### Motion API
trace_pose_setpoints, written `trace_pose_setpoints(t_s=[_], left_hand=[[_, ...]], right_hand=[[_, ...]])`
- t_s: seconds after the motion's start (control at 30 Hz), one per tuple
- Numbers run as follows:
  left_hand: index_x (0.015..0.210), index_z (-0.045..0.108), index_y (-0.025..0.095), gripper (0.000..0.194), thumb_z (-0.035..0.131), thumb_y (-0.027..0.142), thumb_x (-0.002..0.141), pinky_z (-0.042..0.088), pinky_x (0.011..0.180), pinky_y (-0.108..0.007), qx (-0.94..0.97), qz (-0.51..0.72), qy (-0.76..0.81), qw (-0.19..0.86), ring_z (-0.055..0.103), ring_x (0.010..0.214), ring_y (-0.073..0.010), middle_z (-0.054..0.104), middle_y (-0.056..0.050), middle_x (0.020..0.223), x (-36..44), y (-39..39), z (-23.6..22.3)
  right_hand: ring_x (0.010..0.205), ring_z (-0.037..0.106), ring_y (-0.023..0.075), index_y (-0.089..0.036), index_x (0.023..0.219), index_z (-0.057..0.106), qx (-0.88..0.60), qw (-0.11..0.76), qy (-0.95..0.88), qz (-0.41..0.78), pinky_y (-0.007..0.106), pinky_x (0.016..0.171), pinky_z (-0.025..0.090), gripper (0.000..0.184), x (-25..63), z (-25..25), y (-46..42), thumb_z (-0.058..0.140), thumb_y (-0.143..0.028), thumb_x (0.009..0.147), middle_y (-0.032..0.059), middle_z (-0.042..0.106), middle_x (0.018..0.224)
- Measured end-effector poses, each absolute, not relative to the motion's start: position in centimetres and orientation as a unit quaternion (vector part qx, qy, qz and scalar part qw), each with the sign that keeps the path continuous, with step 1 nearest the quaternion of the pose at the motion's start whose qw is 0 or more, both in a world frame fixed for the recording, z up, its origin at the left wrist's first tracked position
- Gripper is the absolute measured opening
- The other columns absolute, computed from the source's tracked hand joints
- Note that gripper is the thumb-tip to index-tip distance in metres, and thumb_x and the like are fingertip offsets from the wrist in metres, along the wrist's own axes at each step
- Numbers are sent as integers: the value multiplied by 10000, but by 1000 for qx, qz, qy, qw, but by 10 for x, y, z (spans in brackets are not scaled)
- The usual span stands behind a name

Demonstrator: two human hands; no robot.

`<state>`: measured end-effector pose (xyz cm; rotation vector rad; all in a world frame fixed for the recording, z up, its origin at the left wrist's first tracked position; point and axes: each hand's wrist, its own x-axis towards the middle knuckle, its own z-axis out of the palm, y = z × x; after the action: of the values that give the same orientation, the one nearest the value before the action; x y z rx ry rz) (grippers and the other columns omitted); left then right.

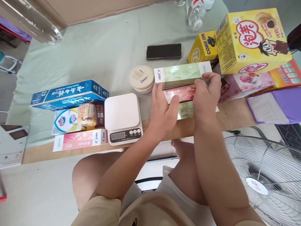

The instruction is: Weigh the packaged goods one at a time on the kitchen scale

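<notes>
A pink toothpaste box (182, 93) lies between a light green toothpaste box (183, 72) on its far side and another green box (185, 110) on its near side. My left hand (164, 110) closes around the pink box's left end, its fingertips by the corner of the far green box. At the right end, my right hand (207, 94) is curled over the pink box, with its fingers reaching the far green box. The hands cover both ends of the pink box. Left of them sit a round Dove tub (141, 78) and a white kitchen scale (122, 114).
Left of the scale lie blue toothpaste boxes (70, 94), a soap box (67, 120), a snack pack (87, 114) and another pink box (80, 140). A phone (164, 51), yellow snack box (251, 40), bottle (196, 14) and purple pack (277, 106) surround the hands; a fan (258, 175) stands below right.
</notes>
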<state>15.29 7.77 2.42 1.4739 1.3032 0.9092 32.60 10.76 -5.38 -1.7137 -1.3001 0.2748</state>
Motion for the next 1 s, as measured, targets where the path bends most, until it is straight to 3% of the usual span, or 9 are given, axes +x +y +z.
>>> trace_pose_setpoints(t_s=[0.13, 0.3, 0.47, 0.63, 0.8, 0.9, 1.0], left_hand=[[1475, 392, 280, 487, 539, 446, 1042, 248, 1381, -487, 594, 390, 533, 460, 269, 1672, -283, 370, -118, 1704, 150, 82, 23], [1411, 462, 282, 428, 578, 458, 1040, 375, 1302, -483, 568, 412, 539, 466, 453, 1533, -306, 483, -119, 1540, 145, 86, 23], [1283, 613, 273, 326, 574, 475, 1030, 414, 1273, -511, 603, 393, 539, 438, 522, 1422, -319, 568, -114, 1291, 144, 81, 21], [1476, 488, 300, 521, 547, 551, 1024, 369, 1328, -438, 621, 436, 506, 410, 371, 1596, -284, 436, -125, 1570, 141, 68, 23], [1540, 446, 275, 581, 475, 568, 1039, 353, 1341, -497, 636, 486, 453, 391, 343, 1630, -319, 384, -144, 1688, 120, 35, 28], [1619, 405, 274, 702, 525, 587, 1002, 387, 1315, -516, 651, 529, 428, 336, 330, 1630, -353, 351, -138, 1705, 97, 1, 24], [1665, 383, 261, 783, 551, 569, 965, 402, 1304, -464, 615, 572, 443, 313, 305, 1642, -350, 298, -119, 1730, 74, -39, 15]], right_hand=[[1031, 724, 230, -302, 1299, 534, -737, 502, -444, 89, 498, 982, 609, 307, 324, -53, 111, 451, -366, 1010, 114, 550, 1379], [901, 706, 177, -275, 1159, 604, -737, 509, -441, 53, 506, 953, 593, 280, 320, -45, 115, 418, -430, 1018, 83, 580, 1273], [1168, 676, 260, -249, 1044, 625, -760, 513, -398, 31, 563, 1083, 536, 252, 307, -34, 112, 450, -426, 1006, 118, 538, 1323], [1341, 594, 311, -237, 1044, 608, -760, 519, -386, 59, 580, 1124, 523, 221, 289, -19, 105, 430, -363, 1008, 148, 509, 1357], [1421, 478, 358, -234, 961, 567, -697, 577, -420, 74, 614, 1143, 507, 185, 273, -6, 88, 424, -346, 1000, 158, 532, 1260], [1335, 540, 321, -232, 933, 549, -588, 664, -452, 97, 511, 934, 613, 205, 253, 1, 72, 429, -393, 973, 133, 511, 1239], [1274, 594, 295, -233, 976, 568, -496, 706, -476, 173, 392, 670, 589, 263, 221, 5, 55, 434, -454, 929, 130, 467, 1441]])
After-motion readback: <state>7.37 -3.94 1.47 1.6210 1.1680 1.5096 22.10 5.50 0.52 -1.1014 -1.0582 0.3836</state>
